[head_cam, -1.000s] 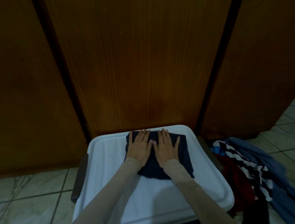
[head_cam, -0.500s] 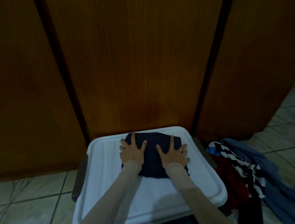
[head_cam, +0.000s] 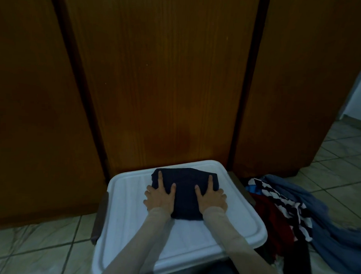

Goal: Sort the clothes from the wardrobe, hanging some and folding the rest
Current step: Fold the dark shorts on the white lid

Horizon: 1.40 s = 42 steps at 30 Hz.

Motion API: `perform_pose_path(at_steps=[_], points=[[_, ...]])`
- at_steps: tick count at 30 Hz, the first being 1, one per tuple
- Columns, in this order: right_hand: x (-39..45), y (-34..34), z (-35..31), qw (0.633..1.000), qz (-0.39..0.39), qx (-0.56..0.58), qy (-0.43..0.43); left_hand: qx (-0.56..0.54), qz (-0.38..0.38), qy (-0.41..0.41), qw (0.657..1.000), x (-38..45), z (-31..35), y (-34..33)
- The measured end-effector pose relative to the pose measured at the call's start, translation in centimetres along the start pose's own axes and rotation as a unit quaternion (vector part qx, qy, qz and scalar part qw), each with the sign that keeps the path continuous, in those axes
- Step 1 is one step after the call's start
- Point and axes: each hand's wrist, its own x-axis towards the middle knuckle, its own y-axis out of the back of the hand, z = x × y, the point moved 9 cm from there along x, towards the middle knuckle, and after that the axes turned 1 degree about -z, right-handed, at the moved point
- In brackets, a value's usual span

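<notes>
- The folded dark garment lay on the white lid, by the wardrobe.
- Left hand and right hand gripped its sides, fingers curling under.
- Lifted unevenly, the fold could slump open.

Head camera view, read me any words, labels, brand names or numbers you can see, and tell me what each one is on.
None can be read in this view.
The folded dark garment under the left hand and right hand shows no visible print or tag.
The white lid is plain.
The wooden wardrobe doors carry no sign.
The striped garment in the clothes pile shows only a pattern, no lettering.
</notes>
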Motion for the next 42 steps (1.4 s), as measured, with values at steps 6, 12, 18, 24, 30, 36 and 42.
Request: perform_pose_path(at_steps=[6, 12, 18, 24, 30, 36, 42], points=[[-0.7, 0.8, 0.5, 0.998, 0.044, 0.039, 0.015, -0.058, 0.046, -0.028, 0.997, -1.5, -0.1, 0.7], [-1.8, 4.0, 1.6, 0.99, 0.092, 0.103, 0.041, -0.12, 0.072, -0.07, 0.988, -2.8, 2.4, 1.5], [-3.0, 10.7, 5.0, 0.974, 0.177, 0.133, 0.044, -0.168, 0.078, -0.145, 0.972, -4.9, 8.8, 2.0], [-4.4, 19.2, 11.3, 0.949, 0.281, 0.144, 0.012, -0.229, 0.043, -0.254, 0.939, -8.7, 18.7, 1.7], [-7.3, 27.2, 19.3, 0.919, 0.352, 0.173, -0.025, -0.264, -0.018, -0.351, 0.898, -14.8, 28.5, 0.3], [-13.2, 35.6, 27.8, 0.885, 0.424, 0.183, -0.056, -0.292, -0.09, -0.459, 0.835, -23.5, 38.5, -0.8], [-19.9, 42.6, 37.1, 0.86, 0.478, 0.149, -0.095, -0.344, -0.18, -0.529, 0.754, -34.3, 46.7, -2.5]])
